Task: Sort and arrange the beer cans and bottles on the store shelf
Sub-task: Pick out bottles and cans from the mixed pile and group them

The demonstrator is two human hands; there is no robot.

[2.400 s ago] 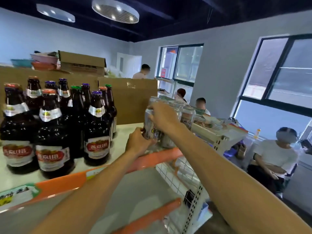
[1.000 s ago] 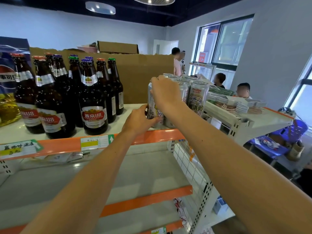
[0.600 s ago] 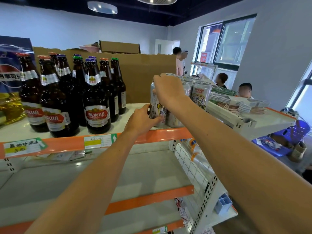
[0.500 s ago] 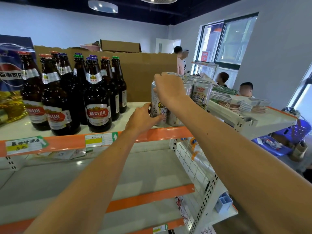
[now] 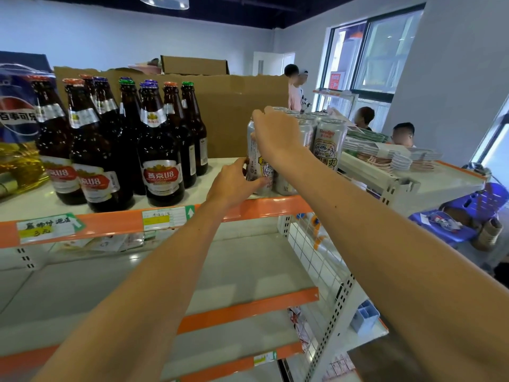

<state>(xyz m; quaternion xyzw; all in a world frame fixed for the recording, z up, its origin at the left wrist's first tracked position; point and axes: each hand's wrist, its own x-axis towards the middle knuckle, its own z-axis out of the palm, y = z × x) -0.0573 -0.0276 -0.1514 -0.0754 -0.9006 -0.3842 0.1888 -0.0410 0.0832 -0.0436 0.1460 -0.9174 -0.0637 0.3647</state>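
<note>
On top shelf (image 5: pixel 225 166): both hands on one can (image 5: pixel 257 166), eight bottles (image 5: pixel 161 150) leftward.

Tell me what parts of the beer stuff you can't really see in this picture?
Head view only:
- Front can: label mostly covered by the left hand and right hand.
- Back cans: only tops show, hidden by nearer cans, so no exact count.
- Rear bottles: labels blocked by the front bottles.
- Price tags: writing too small and blurry.
</note>
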